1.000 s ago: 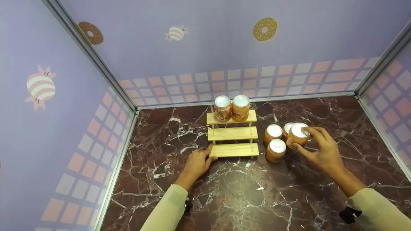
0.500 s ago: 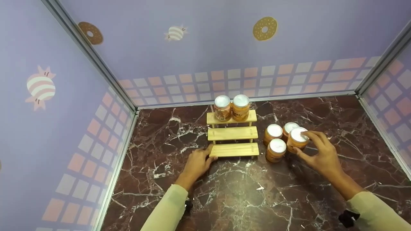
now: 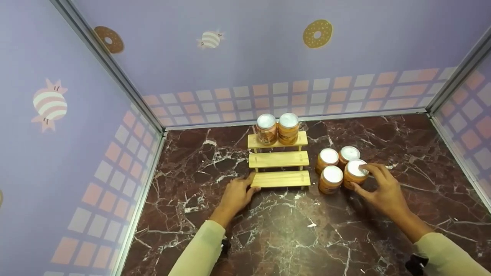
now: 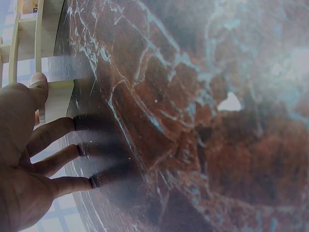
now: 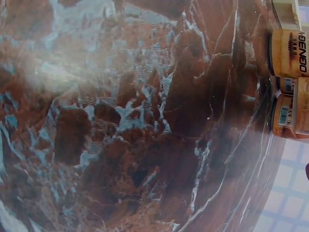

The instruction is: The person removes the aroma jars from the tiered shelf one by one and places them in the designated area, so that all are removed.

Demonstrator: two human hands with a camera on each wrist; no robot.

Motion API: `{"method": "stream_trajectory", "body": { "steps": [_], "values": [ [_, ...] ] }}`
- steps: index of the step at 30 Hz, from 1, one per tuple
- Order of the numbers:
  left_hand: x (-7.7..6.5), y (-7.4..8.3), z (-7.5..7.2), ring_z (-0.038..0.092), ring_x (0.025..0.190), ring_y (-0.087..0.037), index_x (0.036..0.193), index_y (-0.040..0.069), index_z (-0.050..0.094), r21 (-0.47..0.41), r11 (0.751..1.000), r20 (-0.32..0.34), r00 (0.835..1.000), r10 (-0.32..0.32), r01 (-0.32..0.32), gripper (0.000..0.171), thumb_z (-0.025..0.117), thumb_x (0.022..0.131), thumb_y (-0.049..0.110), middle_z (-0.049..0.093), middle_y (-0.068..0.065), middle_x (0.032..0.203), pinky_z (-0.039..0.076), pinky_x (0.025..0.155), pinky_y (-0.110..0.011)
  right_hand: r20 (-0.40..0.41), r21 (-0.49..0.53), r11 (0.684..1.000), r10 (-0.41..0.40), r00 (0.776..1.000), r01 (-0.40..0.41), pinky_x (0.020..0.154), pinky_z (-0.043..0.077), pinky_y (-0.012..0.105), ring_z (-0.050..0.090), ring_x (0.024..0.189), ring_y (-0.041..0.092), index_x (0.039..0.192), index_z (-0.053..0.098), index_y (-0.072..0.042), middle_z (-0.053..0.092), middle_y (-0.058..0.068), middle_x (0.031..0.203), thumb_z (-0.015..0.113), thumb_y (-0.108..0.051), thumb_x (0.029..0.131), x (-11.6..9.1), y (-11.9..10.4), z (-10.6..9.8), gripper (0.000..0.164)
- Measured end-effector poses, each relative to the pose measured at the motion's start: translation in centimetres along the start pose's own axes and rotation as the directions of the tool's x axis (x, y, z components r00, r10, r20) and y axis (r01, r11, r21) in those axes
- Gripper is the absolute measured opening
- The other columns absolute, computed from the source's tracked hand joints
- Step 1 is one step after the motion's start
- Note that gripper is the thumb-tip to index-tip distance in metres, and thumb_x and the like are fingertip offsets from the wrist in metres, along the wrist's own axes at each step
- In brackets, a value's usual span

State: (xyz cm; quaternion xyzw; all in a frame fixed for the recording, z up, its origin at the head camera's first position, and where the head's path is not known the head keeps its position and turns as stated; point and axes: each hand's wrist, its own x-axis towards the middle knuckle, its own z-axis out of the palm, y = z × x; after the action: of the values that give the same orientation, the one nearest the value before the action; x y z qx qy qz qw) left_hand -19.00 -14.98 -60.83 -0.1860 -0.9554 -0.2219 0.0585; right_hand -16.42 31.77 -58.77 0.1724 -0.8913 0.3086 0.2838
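In the head view, my left hand (image 3: 236, 195) holds the left end of the lowest step of a three-tier wooden stand (image 3: 280, 179). The left wrist view shows one digit of that hand against the wood (image 4: 60, 99), the other fingers reaching down to the tabletop. My right hand (image 3: 385, 191) grips an orange jar (image 3: 353, 179) with a white lid, thumb at its near side and fingers at the lid's edge. Three similar jars are grouped at its left and behind: a front jar (image 3: 330, 180), a left jar (image 3: 327, 161) and a rear jar (image 3: 349, 154).
Two more white-lidded jars, a left one (image 3: 266, 129) and a right one (image 3: 288, 128), stand side by side on the top step. The dark marbled tabletop (image 3: 291, 237) is bounded by a purple back wall (image 3: 261, 57) and side panels. A small white scrap (image 3: 311, 224) lies in front.
My right hand has brought its jar toward me and lower, from overlapping the rear jar to beside the front jar. The left hand has stayed at the stand.
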Motion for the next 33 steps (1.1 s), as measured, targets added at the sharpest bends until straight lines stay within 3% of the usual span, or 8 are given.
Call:
{"method": "stream_trajectory", "body": {
  "steps": [6,10,12,15,17,18,26,33],
  "values": [
    [0.1,-0.3,0.5,0.073,0.123,-0.052,0.158,0.015,0.062,0.045,0.999,-0.028,1.0,0.01,-0.008,0.062,0.066,0.108,0.052,0.08,-0.024,0.126,0.058,0.098,-0.077,0.042,0.005,0.999,0.04,0.998,-0.04,0.094,0.046,0.015,0.073,0.11,0.04,0.133,0.07,-0.001,0.068,0.024,0.124,0.1,-0.002,0.075,-0.6,0.2,0.2,0.066],
    [0.1,0.2,-0.2,0.071,0.125,-0.055,0.157,0.013,0.062,0.015,1.0,-0.005,1.0,-0.006,0.006,0.062,0.07,0.107,0.047,0.079,-0.027,0.128,0.056,0.105,-0.077,0.059,0.0,0.999,0.045,0.997,-0.046,0.092,0.047,0.019,0.073,0.108,0.039,0.131,0.07,-0.002,0.067,0.023,0.122,0.101,-0.002,0.075,-0.9,0.4,0.3,0.064],
    [0.2,-1.2,1.2,0.072,0.126,-0.05,0.16,0.017,0.06,0.05,0.999,-0.026,1.0,0.012,-0.01,0.063,0.067,0.108,0.052,0.08,-0.024,0.129,0.058,0.104,-0.074,0.064,-0.005,0.999,0.044,0.997,-0.044,0.089,0.049,0.022,0.073,0.107,0.038,0.131,0.07,-0.002,0.067,0.022,0.121,0.101,-0.002,0.075,-1.0,0.5,0.3,0.064],
    [0.2,-1.8,1.9,0.074,0.123,-0.048,0.159,0.02,0.06,0.069,0.997,-0.05,0.998,0.033,-0.029,0.062,0.064,0.108,0.055,0.081,-0.021,0.127,0.059,0.099,-0.072,0.067,-0.022,0.999,0.037,0.997,-0.036,0.085,0.053,0.03,0.073,0.104,0.037,0.131,0.07,-0.002,0.067,0.021,0.119,0.101,-0.003,0.074,-1.0,0.6,0.4,0.065],
    [0.3,-1.7,1.9,0.074,0.123,-0.048,0.159,0.019,0.061,0.068,0.997,-0.054,0.998,0.035,-0.031,0.061,0.065,0.108,0.053,0.081,-0.021,0.126,0.059,0.098,-0.073,0.067,-0.028,0.999,0.033,0.997,-0.032,0.084,0.055,0.034,0.074,0.103,0.038,0.13,0.069,-0.002,0.067,0.02,0.118,0.102,-0.003,0.074,-1.1,0.6,0.4,0.065],
    [0.1,-0.8,1.0,0.074,0.12,-0.05,0.156,0.016,0.063,0.058,0.998,-0.042,0.999,0.026,-0.024,0.058,0.068,0.108,0.048,0.081,-0.023,0.125,0.059,0.096,-0.074,0.065,-0.03,0.999,0.032,0.997,-0.03,0.084,0.055,0.035,0.074,0.103,0.038,0.13,0.069,-0.002,0.067,0.02,0.118,0.102,-0.003,0.073,-1.1,0.6,0.5,0.066],
    [0.2,0.6,-0.4,0.073,0.127,-0.049,0.156,0.012,0.063,0.063,0.998,0.02,1.0,-0.017,0.016,0.058,0.073,0.106,0.041,0.08,-0.021,0.129,0.058,0.107,-0.07,0.052,-0.016,0.999,0.031,0.998,-0.03,0.088,0.049,0.02,0.075,0.104,0.04,0.127,0.07,-0.002,0.069,0.021,0.119,0.103,-0.002,0.071,-1.1,0.9,0.8,0.065],
    [0.3,-2.9,2.7,0.073,0.129,-0.045,0.162,0.023,0.056,0.064,0.997,-0.054,0.997,0.051,-0.048,0.068,0.059,0.108,0.064,0.082,-0.017,0.129,0.059,0.104,-0.071,0.064,-0.018,1.0,0.027,0.998,-0.026,0.087,0.054,0.031,0.073,0.104,0.037,0.126,0.069,0.0,0.068,0.021,0.118,0.102,-0.001,0.072,-1.2,1.0,1.0,0.064]
  ]
}}
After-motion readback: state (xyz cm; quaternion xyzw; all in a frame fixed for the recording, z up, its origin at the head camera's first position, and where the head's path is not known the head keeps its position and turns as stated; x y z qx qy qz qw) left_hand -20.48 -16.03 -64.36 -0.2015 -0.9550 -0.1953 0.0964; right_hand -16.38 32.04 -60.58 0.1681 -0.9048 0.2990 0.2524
